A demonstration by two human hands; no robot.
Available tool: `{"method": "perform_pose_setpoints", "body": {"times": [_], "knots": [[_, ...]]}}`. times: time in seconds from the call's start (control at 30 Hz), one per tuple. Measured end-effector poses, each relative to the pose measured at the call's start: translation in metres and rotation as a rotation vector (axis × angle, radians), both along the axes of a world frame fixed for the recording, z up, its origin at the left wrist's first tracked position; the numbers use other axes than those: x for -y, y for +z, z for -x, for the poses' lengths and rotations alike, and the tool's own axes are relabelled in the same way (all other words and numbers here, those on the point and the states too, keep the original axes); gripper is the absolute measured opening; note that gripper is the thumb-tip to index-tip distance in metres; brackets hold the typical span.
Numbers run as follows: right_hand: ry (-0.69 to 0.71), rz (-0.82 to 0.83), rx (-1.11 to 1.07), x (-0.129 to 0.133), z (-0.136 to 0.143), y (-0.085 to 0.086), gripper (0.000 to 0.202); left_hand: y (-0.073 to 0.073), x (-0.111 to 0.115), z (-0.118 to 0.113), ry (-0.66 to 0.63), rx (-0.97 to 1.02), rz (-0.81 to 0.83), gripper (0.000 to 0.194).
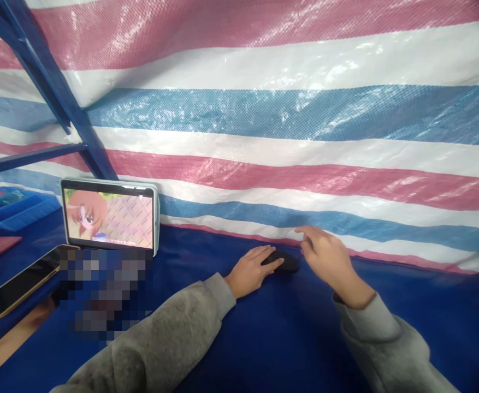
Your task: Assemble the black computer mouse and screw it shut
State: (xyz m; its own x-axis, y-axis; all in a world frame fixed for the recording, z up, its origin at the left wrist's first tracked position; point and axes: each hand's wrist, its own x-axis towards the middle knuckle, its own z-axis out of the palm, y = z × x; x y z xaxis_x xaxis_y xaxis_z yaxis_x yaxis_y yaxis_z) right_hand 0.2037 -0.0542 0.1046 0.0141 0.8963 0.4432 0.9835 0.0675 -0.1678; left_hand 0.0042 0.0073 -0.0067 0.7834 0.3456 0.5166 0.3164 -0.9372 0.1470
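Observation:
My left hand [253, 270] rests around one end of a black computer mouse [285, 262], with the thumb along the near side and fingers over the far side. The mouse lies on the dark blue surface [272, 333], close to the striped sheet. Just right of the mouse, my right hand [327, 259] is raised a little with its index finger stretched leftward and the other fingers partly bent. Nothing shows between those fingers. A faint reddish spot lies between the mouse's right end and this hand.
A tablet [110, 215] in a pale case stands at the left, playing a cartoon. Beside it lies a phone [24, 284] with a dark screen. Behind rises a red, white and blue striped sheet [264, 114] with a blue metal frame [54, 82]. Blue trays [18, 210] sit far left; one patch is pixelated.

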Motion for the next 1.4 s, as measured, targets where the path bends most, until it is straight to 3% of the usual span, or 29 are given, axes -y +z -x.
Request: {"method": "perform_pose_setpoints", "body": {"times": [0.63,1.4], "knots": [[-0.06,-0.06,0.028,-0.0007,0.0024,-0.0003,0.027,0.0015,0.0012,-0.0006,0.068,-0.018,-0.03,0.038],[-0.061,-0.069,0.046,-0.0005,0.0015,-0.0003,0.031,-0.0004,-0.0007,0.0004,0.061,-0.004,-0.001,0.039]]}}
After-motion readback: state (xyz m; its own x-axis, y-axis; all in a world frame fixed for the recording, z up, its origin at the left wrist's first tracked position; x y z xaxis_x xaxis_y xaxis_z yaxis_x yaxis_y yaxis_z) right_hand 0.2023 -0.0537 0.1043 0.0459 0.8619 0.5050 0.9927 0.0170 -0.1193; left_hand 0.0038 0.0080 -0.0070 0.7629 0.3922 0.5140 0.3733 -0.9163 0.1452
